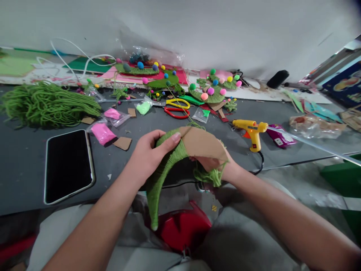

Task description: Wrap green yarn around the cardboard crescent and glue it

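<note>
Observed a curved cardboard piece (204, 141) raised between the hands, above the near edge of the dark table (25, 162). Noted a green yarn wrap (155, 184) wound over the left limb of the curve, down to a narrow tip hanging past the table edge; bare brown board from the wrap's border across to the right end.

Found left hand (148, 154) closed on the wrapped part: thumb laid across the near face, its tip close to the border of yarn and bare board, fingers curled round behind. Found right hand (229, 165) at the bare end, largely hidden behind the board; cannot tell from this view how wide or narrow its fingers stand, nor how firmly pressed to it. Noted a loose yarn bunch (213, 176) hanging beneath the bare end, next to the right hand; cannot tell whether gripped.

Recorded on the table beyond: scissors (165, 104) with yellow and red handles, and, further right, a yellow glue gun (254, 133). Recorded at left: a green hank (50, 105) and a dark-screened device (69, 165) lying flat.
</note>
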### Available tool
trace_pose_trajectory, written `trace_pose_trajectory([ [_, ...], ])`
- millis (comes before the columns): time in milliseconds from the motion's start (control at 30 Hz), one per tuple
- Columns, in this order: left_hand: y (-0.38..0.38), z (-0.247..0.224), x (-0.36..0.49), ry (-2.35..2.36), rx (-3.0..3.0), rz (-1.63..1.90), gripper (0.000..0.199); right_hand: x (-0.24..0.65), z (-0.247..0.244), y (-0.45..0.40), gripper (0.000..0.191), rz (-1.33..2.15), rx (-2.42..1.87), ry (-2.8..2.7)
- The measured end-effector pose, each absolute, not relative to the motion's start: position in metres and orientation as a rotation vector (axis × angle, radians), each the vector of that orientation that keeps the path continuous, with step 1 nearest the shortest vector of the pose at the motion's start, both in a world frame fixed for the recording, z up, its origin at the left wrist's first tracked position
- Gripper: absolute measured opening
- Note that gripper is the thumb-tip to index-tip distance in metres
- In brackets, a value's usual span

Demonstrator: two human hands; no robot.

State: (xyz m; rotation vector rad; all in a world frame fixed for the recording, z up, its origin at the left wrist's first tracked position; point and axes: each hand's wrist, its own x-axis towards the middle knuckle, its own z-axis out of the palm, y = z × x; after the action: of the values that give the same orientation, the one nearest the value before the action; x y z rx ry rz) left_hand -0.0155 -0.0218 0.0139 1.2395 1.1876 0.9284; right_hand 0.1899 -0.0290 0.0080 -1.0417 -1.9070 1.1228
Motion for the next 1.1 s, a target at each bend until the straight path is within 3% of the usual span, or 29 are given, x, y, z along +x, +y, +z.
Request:
trace_pose_trajectory([
  [167,-0.018,0.011,-0.017,1.355,1.33,0.894,0.045,0.192,0.009,-0.026,0.01,1.309,-0.983,-1.756],
  [333,-0.011,0.009,-0.02,1.558,1.623,0.946,0.043,0.2,0.02,-0.019,0.027,1.718,-0.976,-1.65],
  [600,0.002,0.007,-0.015,1.581,1.607,1.078,0.041,0.2,0.013,-0.004,0.037,1.887,-0.863,-1.321],
  [833,0.002,0.01,-0.015,1.262,1.346,1.061,0.037,0.188,0.005,0.009,0.025,1.706,-0.915,-1.42],
  [1100,-0.006,0.018,-0.017,0.986,1.511,0.913,0.033,0.179,0.017,0.018,0.026,1.332,-1.089,-1.565],
])
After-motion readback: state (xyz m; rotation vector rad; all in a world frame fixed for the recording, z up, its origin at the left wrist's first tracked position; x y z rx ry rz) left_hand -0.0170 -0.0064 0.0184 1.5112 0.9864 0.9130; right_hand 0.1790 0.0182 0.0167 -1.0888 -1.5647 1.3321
